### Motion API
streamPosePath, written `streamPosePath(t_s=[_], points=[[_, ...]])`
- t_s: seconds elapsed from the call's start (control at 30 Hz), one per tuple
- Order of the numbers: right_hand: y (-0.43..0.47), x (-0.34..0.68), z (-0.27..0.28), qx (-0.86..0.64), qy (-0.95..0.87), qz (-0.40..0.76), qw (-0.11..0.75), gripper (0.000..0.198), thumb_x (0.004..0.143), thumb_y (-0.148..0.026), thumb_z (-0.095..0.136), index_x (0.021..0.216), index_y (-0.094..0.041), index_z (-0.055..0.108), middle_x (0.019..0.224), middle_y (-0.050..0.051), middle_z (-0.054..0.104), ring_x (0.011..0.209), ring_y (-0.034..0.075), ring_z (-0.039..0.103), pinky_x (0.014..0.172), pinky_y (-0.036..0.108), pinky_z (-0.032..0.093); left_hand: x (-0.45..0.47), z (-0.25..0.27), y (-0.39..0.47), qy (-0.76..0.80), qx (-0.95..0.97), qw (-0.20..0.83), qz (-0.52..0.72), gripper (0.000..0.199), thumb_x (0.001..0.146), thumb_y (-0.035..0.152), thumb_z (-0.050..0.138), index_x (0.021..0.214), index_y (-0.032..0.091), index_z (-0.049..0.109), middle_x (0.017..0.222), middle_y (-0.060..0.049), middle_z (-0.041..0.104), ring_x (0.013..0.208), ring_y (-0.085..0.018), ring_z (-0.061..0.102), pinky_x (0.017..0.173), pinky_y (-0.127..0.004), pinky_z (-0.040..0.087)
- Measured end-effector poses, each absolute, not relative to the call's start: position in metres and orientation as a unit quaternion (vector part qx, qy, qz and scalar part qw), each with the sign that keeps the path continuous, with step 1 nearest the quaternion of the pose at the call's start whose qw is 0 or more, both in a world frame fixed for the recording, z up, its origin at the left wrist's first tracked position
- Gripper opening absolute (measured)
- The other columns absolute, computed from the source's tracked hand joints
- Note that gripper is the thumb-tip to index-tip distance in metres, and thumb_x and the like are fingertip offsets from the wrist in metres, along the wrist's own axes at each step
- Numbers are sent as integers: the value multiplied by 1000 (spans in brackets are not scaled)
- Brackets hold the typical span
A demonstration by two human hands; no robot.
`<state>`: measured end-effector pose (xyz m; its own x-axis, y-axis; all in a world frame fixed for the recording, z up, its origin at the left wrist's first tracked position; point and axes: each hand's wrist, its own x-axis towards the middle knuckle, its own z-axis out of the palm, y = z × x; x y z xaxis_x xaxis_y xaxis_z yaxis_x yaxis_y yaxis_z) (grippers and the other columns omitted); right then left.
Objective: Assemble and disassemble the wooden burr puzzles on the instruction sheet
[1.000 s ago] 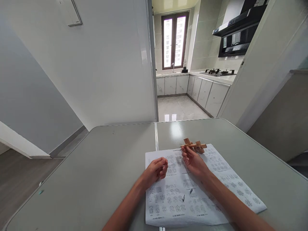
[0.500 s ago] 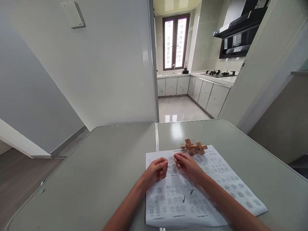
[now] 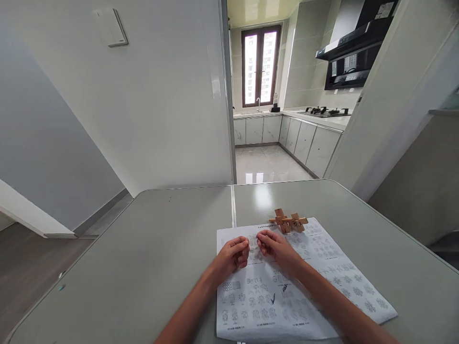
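Observation:
My left hand (image 3: 234, 252) is over the upper left part of a printed instruction sheet (image 3: 251, 296), thumb and fingers curled into a pinch. Facing it a short gap away, my right hand (image 3: 274, 246) is closed the same way, thumb against forefinger. Whatever is between the fingers of either hand, if anything, is hidden or too small to name. Just beyond my right hand, a wooden model of interlocking flat pieces on a stick (image 3: 288, 220) rests at the top edge of the sheet. Rows of small diagrams and handwritten check marks cover the paper.
The grey-green table (image 3: 161, 248) has a seam (image 3: 233, 205) running away from me. A wall with a switch (image 3: 116, 28) stands at the left. Beyond the table is a kitchen with a stove (image 3: 324, 112) and a range hood (image 3: 353, 38).
The whole view has shifted slightly, with the scene sitting a little lower. My right hand has moved slightly left, towards the left hand; both stay closed. The wooden model stays in place.

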<state>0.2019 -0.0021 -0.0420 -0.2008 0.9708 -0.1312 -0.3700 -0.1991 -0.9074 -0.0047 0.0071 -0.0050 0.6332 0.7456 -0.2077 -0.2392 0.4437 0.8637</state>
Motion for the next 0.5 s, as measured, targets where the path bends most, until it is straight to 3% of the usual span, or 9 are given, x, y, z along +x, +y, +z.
streamPosePath(t_s=[0.5], points=[[-6, 198, -33, -396, -390, 666, 498, 42, 75, -59, 84, 81, -20, 70, 76, 0, 64, 61, 12, 47, 59, 27, 40, -4, -9, 9, 302, 410, 803, 310, 38, 81, 43, 81, 83, 18, 53, 71, 6, 40, 53, -5, 31, 50, -22, 24]])
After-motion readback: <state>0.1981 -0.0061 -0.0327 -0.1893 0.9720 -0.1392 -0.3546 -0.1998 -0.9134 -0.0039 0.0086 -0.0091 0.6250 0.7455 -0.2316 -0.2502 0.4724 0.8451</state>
